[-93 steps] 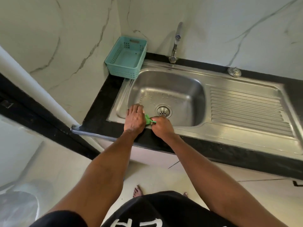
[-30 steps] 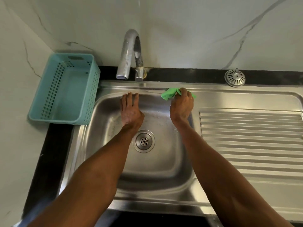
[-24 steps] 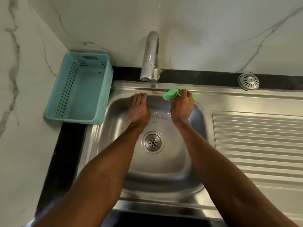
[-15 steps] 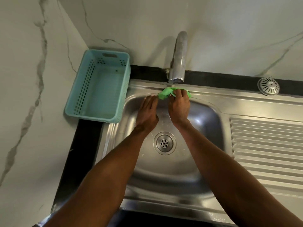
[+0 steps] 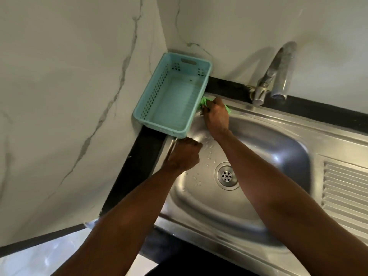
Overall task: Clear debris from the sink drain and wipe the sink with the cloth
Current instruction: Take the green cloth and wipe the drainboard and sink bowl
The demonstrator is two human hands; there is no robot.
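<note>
Marble wall (image 5: 79, 76) fills the left of my view, with the dark bench (image 5: 139, 168) and the steel sink (image 5: 278, 152) below it. Half a second ago my right hand (image 5: 217, 116) worked the green cloth (image 5: 204, 101) under the tap (image 5: 278, 72); now it has moved to the sink's far left corner, right against the teal basket (image 5: 171, 96). My right grip stays clenched around the bunched cloth, which pokes out on both sides of my fingers, its long axis running along the back rim, one end pointing at the basket. My left hand (image 5: 184, 156), flat with straight fingers before, now sits on the sink's left rim with fingers curled; it seems to hold nothing, though its underside is hidden. Small white flecks (image 5: 209, 150) lie between my left hand and the drain (image 5: 226, 175).
</note>
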